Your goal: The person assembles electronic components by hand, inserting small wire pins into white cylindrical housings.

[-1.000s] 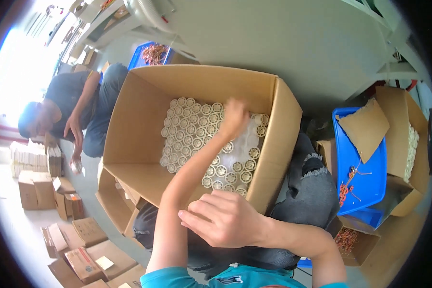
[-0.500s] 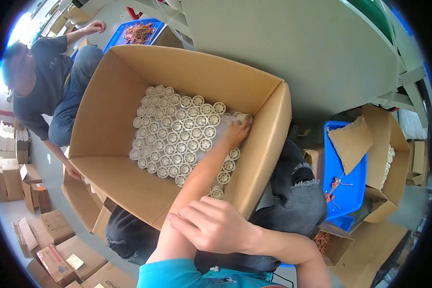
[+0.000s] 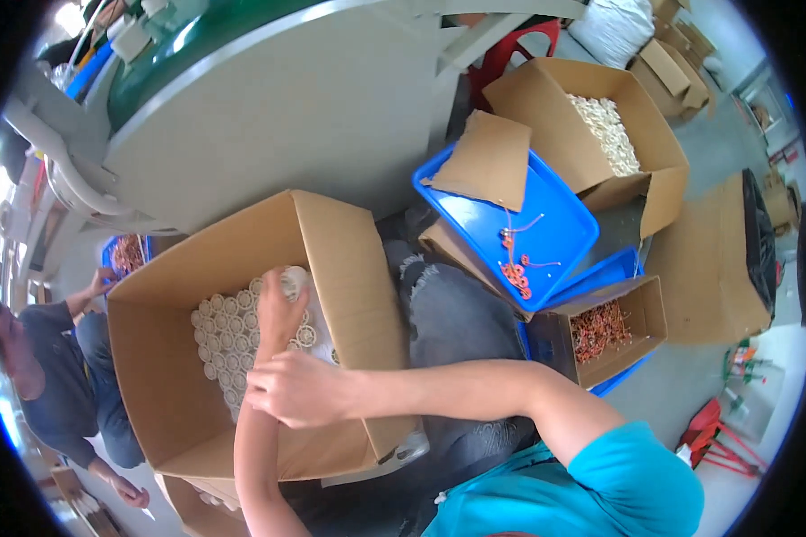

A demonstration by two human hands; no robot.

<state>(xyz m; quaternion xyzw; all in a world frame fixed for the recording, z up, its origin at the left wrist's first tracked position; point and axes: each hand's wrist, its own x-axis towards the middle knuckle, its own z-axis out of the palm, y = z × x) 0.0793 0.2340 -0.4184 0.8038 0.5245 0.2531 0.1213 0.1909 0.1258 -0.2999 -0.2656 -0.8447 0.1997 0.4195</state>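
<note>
A deep cardboard box (image 3: pixel 342 259) stands in front of me, partly lined with rows of round, spoked, whitish plastic parts (image 3: pixel 233 333). Reaching into it, my left hand (image 3: pixel 280 313) is closed at the far right of the rows on a pale round plastic part (image 3: pixel 294 281). Its fingers partly cover that part. My right hand (image 3: pixel 297 388) lies across my left forearm (image 3: pixel 258 447), fingers curled against it; its palm is hidden. A whitish sheet (image 3: pixel 321 336) shows under the parts beside the box's right wall.
Right of my knee, a blue tray (image 3: pixel 560 228) holds orange-red wired pieces and a cardboard flap (image 3: pixel 493 161). Beyond is a carton (image 3: pixel 658 134) of white pieces; nearer, a small box (image 3: pixel 652 309) of reddish wired pieces. A co-worker (image 3: pixel 58 376) sits at left. A grey panel (image 3: pixel 287 116) rises behind.
My view has swung to the right, so the box appears further left. My left hand remains in the box at the right part of the rows. My right hand still rests on the left forearm.
</note>
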